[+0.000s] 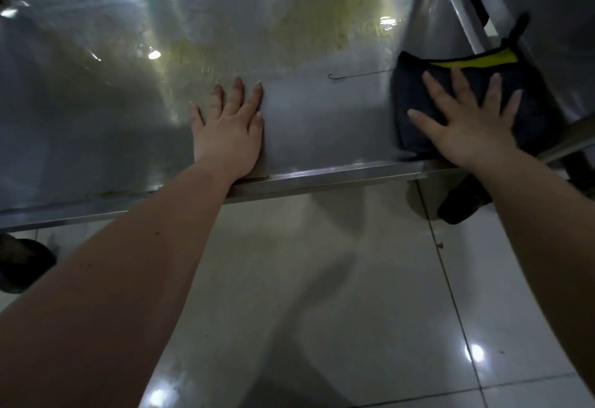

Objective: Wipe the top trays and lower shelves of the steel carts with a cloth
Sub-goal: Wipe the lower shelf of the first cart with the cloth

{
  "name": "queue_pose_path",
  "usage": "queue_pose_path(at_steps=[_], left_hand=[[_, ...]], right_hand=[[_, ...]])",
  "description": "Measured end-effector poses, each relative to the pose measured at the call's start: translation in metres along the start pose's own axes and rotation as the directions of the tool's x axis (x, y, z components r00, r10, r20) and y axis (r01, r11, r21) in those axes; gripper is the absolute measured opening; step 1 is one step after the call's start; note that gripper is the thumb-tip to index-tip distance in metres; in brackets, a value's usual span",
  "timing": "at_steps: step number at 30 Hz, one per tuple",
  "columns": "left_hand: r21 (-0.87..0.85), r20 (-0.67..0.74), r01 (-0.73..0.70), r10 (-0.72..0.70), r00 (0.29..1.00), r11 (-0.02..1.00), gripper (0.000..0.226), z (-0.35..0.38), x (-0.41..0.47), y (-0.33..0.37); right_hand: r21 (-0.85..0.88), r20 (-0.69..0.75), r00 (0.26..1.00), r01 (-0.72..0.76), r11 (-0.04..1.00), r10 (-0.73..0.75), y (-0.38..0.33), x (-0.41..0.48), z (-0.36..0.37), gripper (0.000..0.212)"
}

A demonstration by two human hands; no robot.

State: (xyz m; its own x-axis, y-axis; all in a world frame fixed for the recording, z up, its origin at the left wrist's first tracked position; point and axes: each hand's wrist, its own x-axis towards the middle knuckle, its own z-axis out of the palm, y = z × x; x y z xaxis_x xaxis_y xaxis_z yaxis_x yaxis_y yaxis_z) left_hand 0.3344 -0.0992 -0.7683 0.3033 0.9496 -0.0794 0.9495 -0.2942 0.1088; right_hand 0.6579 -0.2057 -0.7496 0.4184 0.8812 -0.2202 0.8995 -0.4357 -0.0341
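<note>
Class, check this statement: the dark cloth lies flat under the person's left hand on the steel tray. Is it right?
Not quite. The head view shows the dark cloth flat under the right hand on the steel tray; the left hand rests bare.

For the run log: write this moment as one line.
stage: wiping | left hand: flat on cart surface | right hand: presses dark cloth at right end

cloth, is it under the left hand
No, the cloth lies under the spread right hand at the right end of the tray, while the left hand rests flat on bare steel.
</note>
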Motion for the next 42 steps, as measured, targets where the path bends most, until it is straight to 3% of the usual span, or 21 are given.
queue_pose_path(at_steps=[5, 9, 11, 14, 18, 20, 27, 29, 33, 35, 38, 42], left_hand=[[0.011, -0.002, 0.008, -0.008, 1.0, 1.0, 0.053, 0.002, -0.001, 0.004], [0.012, 0.022, 0.003, -0.003, 1.0, 1.0, 0.053, -0.003, -0.003, 0.003], [-0.009, 0.058, -0.018, 0.019, 0.998, 1.0, 0.053, -0.007, -0.001, -0.001], [0.069, 0.068, -0.059, 0.055, 0.996, 0.996, 0.054, -0.018, 0.004, -0.031], [0.033, 0.033, 0.131, -0.132, 0.991, 0.991, 0.053, -0.03, -0.002, -0.117], [0.071, 0.035, 0.142, -0.145, 0.989, 0.987, 0.052, -0.027, -0.014, -0.147], [0.048, 0.002, 0.098, -0.098, 0.995, 0.994, 0.052, -0.012, -0.021, -0.163], [0.048, 0.006, 0.102, -0.102, 0.995, 0.994, 0.052, -0.011, -0.021, -0.165], [0.038, -0.001, 0.104, -0.104, 0.995, 0.994, 0.053, -0.006, -0.019, -0.161], [0.041, -0.008, 0.113, -0.112, 0.994, 0.993, 0.053, -0.005, -0.019, -0.161], [0.042, -0.009, 0.115, -0.115, 0.993, 0.992, 0.053, -0.005, -0.02, -0.159], [0.048, 0.004, 0.128, -0.128, 0.992, 0.991, 0.053, -0.006, -0.021, -0.16]], right_hand=[[0.033, -0.03, 0.998, -0.054, 0.998, 0.055, -0.05, -0.003, 0.004, 0.067], [-0.002, -0.066, 0.972, 0.226, 0.974, -0.226, -0.147, -0.024, 0.018, 0.068], [-0.036, -0.079, 0.951, 0.297, 0.954, -0.299, -0.174, -0.032, 0.024, 0.068], [-0.019, -0.087, 0.953, 0.291, 0.956, -0.292, -0.173, -0.03, 0.026, 0.068], [-0.04, -0.059, 0.958, 0.28, 0.959, -0.282, -0.171, -0.028, 0.028, 0.069], [-0.035, -0.037, 0.959, 0.278, 0.96, -0.279, -0.171, -0.028, 0.026, 0.069], [-0.117, -0.024, 0.919, 0.389, 0.914, -0.394, -0.143, -0.006, 0.017, 0.076], [-0.081, -0.018, 0.944, 0.326, 0.942, -0.328, -0.122, 0.012, 0.008, 0.079], [-0.019, -0.031, 0.999, 0.018, 1.0, -0.019, -0.125, 0.029, 0.006, 0.088], [-0.001, -0.046, 0.999, 0.003, 1.0, -0.003, -0.158, 0.031, 0.008, 0.086], [0.022, -0.061, 0.985, 0.165, 0.986, -0.164, -0.234, 0.021, 0.013, 0.078], [-0.061, -0.036, 0.91, 0.41, 0.91, -0.413, -0.322, -0.024, 0.029, 0.075]])
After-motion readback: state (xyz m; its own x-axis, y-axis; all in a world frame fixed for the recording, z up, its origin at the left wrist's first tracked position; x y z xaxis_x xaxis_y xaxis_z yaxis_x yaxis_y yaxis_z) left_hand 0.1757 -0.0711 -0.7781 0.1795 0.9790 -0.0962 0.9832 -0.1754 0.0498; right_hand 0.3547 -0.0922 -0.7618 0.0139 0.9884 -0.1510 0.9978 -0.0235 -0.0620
